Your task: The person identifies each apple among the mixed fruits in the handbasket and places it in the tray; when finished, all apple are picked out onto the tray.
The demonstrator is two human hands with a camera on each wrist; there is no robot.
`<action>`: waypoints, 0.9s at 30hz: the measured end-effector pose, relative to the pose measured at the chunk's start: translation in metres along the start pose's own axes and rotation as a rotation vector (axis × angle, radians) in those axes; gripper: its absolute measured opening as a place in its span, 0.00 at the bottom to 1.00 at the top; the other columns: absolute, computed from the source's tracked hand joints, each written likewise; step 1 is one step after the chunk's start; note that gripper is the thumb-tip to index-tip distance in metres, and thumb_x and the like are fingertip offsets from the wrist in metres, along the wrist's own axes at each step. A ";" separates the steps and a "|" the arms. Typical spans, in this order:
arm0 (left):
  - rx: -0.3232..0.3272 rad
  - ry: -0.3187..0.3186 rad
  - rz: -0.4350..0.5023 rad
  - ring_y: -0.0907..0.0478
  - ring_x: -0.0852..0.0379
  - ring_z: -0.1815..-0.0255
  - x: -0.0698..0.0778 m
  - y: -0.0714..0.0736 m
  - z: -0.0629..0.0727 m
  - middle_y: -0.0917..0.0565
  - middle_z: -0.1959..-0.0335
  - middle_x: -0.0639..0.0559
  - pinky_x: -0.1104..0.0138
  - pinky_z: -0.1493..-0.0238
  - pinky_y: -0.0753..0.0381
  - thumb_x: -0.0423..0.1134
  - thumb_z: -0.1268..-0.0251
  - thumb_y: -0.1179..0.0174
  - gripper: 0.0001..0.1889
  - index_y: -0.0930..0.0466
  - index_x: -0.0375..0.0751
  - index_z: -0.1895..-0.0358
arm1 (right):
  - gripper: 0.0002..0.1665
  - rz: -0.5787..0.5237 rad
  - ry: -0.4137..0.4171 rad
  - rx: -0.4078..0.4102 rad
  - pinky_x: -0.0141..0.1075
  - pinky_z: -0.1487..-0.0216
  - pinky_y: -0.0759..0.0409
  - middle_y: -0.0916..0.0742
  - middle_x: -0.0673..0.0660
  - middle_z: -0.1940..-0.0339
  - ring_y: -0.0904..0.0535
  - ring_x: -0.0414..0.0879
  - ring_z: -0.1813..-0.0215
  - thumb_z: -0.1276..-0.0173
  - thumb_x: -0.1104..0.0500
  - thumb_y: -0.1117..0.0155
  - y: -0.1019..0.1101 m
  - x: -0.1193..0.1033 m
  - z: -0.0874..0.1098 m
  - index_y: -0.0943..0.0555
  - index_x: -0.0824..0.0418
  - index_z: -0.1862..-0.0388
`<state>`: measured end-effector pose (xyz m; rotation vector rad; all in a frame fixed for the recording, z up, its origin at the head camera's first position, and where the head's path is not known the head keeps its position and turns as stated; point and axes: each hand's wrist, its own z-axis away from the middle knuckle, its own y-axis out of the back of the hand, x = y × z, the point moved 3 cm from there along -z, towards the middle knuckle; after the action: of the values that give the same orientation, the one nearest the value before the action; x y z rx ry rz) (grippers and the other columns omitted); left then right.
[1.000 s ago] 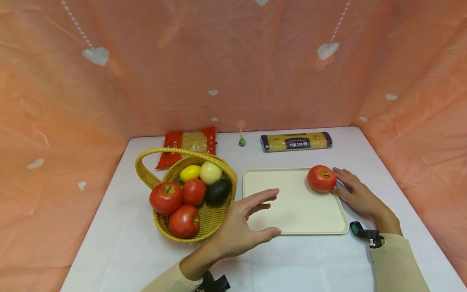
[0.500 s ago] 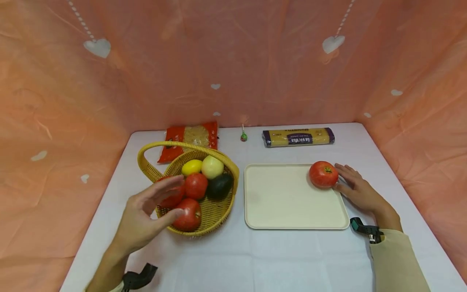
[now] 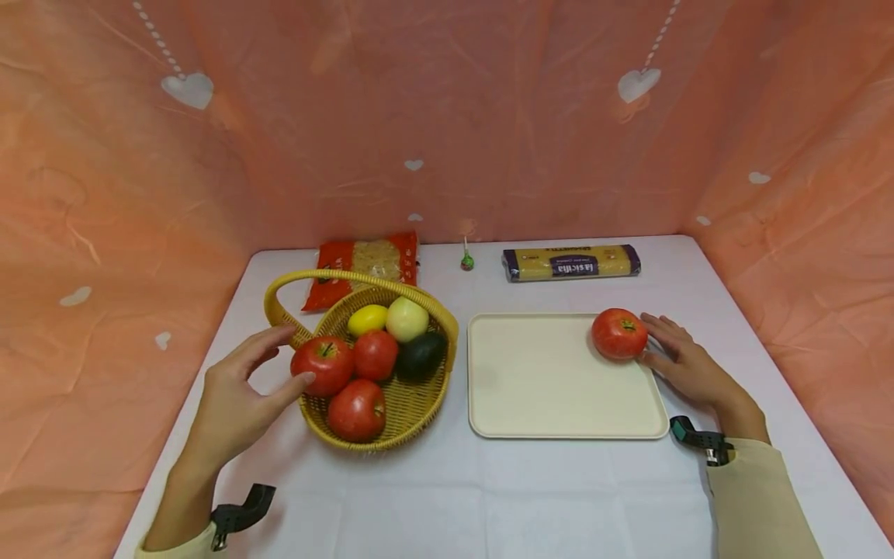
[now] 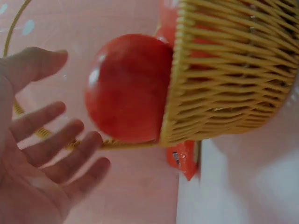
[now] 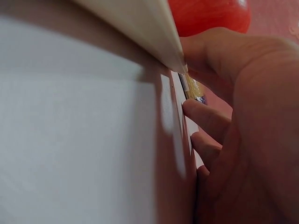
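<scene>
The left hand [image 3: 233, 396] is held with thumb and fingers spread at the left side of the rim apple [image 3: 324, 369]; nothing is gripped, and a gap is shown by the left wrist view. The spread seems suited to the fruit's width. To that hand's right, on the counter [image 3: 524, 497], a wicker basket [image 3: 405, 402] is filled with the lower apple [image 3: 358, 410], a small red fruit [image 3: 375, 355], an avocado [image 3: 422, 355], a lemon [image 3: 368, 319] and a pale fruit [image 3: 408, 319]; the rim apple is probably propped high by the wall. The right hand [image 3: 687, 373] is rested loosely open by the tray [image 3: 552, 388], nothing grasped. The tray apple [image 3: 615, 334] is set at its fingertips, perhaps guarded against rolling; contact cannot be told. Farthest from both hands, a red packet [image 3: 370, 256], a lollipop [image 3: 466, 262] and a spaghetti packet [image 3: 573, 263] are laid, apparently out of the way.
</scene>
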<state>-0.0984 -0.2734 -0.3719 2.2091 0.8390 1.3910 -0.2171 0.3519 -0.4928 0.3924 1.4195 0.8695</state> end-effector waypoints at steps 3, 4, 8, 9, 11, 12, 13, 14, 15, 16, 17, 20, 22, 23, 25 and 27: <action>-0.050 0.036 -0.075 0.16 0.53 0.40 -0.004 -0.009 0.000 0.13 0.37 0.39 0.77 0.36 0.18 0.32 0.43 0.17 0.34 0.17 0.37 0.30 | 0.45 -0.009 -0.001 0.001 0.86 0.24 0.62 0.46 0.73 0.09 0.66 0.73 0.09 0.15 0.47 0.37 0.000 -0.001 0.000 0.42 0.61 0.10; -0.069 0.051 -0.093 0.15 0.47 0.40 -0.004 -0.012 0.000 0.13 0.36 0.38 0.69 0.36 0.14 0.33 0.42 0.17 0.34 0.18 0.37 0.30 | 0.45 -0.009 0.003 0.003 0.86 0.23 0.61 0.45 0.73 0.09 0.66 0.73 0.09 0.16 0.47 0.37 -0.001 -0.002 0.001 0.41 0.61 0.10; -0.137 0.112 -0.165 0.20 0.31 0.37 -0.001 -0.024 0.000 0.17 0.32 0.32 0.33 0.40 0.16 0.37 0.39 0.18 0.37 0.21 0.34 0.28 | 0.44 -0.010 0.010 0.008 0.85 0.22 0.62 0.44 0.74 0.10 0.65 0.74 0.09 0.17 0.49 0.35 -0.001 -0.003 0.001 0.40 0.63 0.11; -0.152 0.125 -0.182 0.23 0.29 0.35 0.001 -0.027 0.001 0.19 0.31 0.30 0.31 0.39 0.18 0.38 0.39 0.18 0.38 0.22 0.33 0.27 | 0.44 -0.006 0.013 0.008 0.84 0.22 0.63 0.44 0.74 0.10 0.65 0.74 0.09 0.16 0.49 0.36 -0.001 -0.003 0.001 0.40 0.63 0.11; -0.175 0.155 -0.217 0.27 0.28 0.33 0.004 -0.032 0.001 0.20 0.29 0.29 0.29 0.38 0.22 0.39 0.39 0.18 0.39 0.24 0.32 0.26 | 0.44 0.000 0.014 0.010 0.84 0.22 0.63 0.44 0.75 0.10 0.65 0.74 0.09 0.16 0.48 0.36 -0.001 -0.003 0.001 0.40 0.63 0.11; -0.184 0.167 -0.229 0.29 0.28 0.32 0.006 -0.034 0.001 0.21 0.28 0.29 0.29 0.37 0.23 0.39 0.39 0.18 0.40 0.25 0.31 0.25 | 0.44 0.003 0.014 0.011 0.84 0.22 0.63 0.44 0.74 0.10 0.65 0.74 0.09 0.16 0.48 0.36 -0.001 -0.003 0.001 0.40 0.62 0.11; -0.194 0.183 -0.240 0.30 0.27 0.32 0.007 -0.036 0.002 0.22 0.28 0.28 0.28 0.36 0.23 0.39 0.39 0.19 0.41 0.26 0.30 0.25 | 0.44 0.006 0.014 0.011 0.85 0.22 0.62 0.44 0.74 0.10 0.64 0.74 0.09 0.16 0.48 0.36 -0.001 -0.003 0.001 0.40 0.62 0.11; -0.200 0.198 -0.249 0.30 0.26 0.31 0.008 -0.038 0.002 0.23 0.27 0.28 0.28 0.36 0.23 0.39 0.39 0.19 0.42 0.27 0.30 0.24 | 0.44 0.008 0.015 0.012 0.85 0.22 0.62 0.44 0.74 0.10 0.64 0.74 0.09 0.16 0.48 0.36 -0.001 -0.003 0.001 0.39 0.62 0.11; -0.202 0.212 -0.253 0.30 0.25 0.31 0.008 -0.039 0.003 0.24 0.27 0.27 0.28 0.35 0.23 0.39 0.39 0.19 0.42 0.28 0.30 0.24 | 0.44 0.009 0.015 0.013 0.85 0.22 0.62 0.44 0.74 0.10 0.64 0.74 0.09 0.16 0.48 0.36 -0.002 -0.003 0.001 0.39 0.62 0.11; -0.201 0.224 -0.256 0.30 0.25 0.31 0.009 -0.039 0.003 0.24 0.26 0.28 0.27 0.35 0.23 0.39 0.39 0.19 0.42 0.29 0.30 0.24 | 0.44 0.010 0.015 0.014 0.85 0.22 0.61 0.44 0.74 0.10 0.64 0.74 0.09 0.16 0.48 0.35 -0.002 -0.003 0.001 0.39 0.62 0.11; -0.198 0.230 -0.258 0.29 0.24 0.31 0.010 -0.040 0.003 0.24 0.26 0.27 0.27 0.34 0.24 0.38 0.39 0.19 0.42 0.29 0.30 0.23 | 0.44 0.010 0.016 0.015 0.85 0.22 0.61 0.44 0.74 0.10 0.64 0.74 0.09 0.16 0.48 0.36 -0.001 -0.003 0.001 0.39 0.62 0.11; -0.179 0.229 -0.251 0.25 0.24 0.31 0.011 -0.039 0.003 0.24 0.27 0.28 0.27 0.34 0.22 0.37 0.40 0.19 0.43 0.29 0.31 0.22 | 0.43 0.006 0.014 0.018 0.85 0.22 0.61 0.44 0.73 0.10 0.64 0.74 0.09 0.16 0.48 0.36 -0.002 -0.004 0.002 0.39 0.62 0.11; -0.161 0.219 -0.232 0.23 0.26 0.31 0.013 -0.038 0.004 0.24 0.26 0.29 0.27 0.34 0.21 0.37 0.40 0.19 0.44 0.30 0.32 0.21 | 0.43 0.002 0.016 0.021 0.85 0.22 0.61 0.43 0.73 0.09 0.64 0.73 0.09 0.16 0.48 0.37 -0.002 -0.004 0.002 0.39 0.62 0.11; -0.153 0.210 -0.219 0.23 0.27 0.31 0.014 -0.038 0.004 0.24 0.26 0.30 0.27 0.35 0.20 0.36 0.41 0.19 0.45 0.31 0.32 0.21 | 0.43 0.001 0.017 0.023 0.85 0.22 0.60 0.43 0.73 0.10 0.63 0.73 0.08 0.16 0.49 0.36 -0.002 -0.005 0.002 0.38 0.62 0.11; -0.134 0.183 -0.189 0.22 0.28 0.33 0.016 -0.038 0.005 0.24 0.26 0.31 0.29 0.37 0.18 0.35 0.41 0.20 0.46 0.32 0.33 0.20 | 0.43 0.001 0.019 0.027 0.84 0.21 0.60 0.42 0.72 0.10 0.63 0.73 0.08 0.17 0.50 0.36 -0.001 -0.005 0.002 0.38 0.63 0.12; -0.119 0.152 -0.142 0.20 0.31 0.34 0.020 -0.039 0.005 0.23 0.27 0.34 0.30 0.39 0.16 0.33 0.42 0.21 0.46 0.32 0.33 0.20 | 0.42 0.006 0.021 0.030 0.84 0.21 0.59 0.42 0.73 0.10 0.62 0.74 0.09 0.16 0.51 0.36 -0.001 -0.005 0.002 0.38 0.63 0.12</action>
<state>-0.0982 -0.2311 -0.3848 1.9356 0.9204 1.5121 -0.2146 0.3486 -0.4895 0.4117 1.4522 0.8604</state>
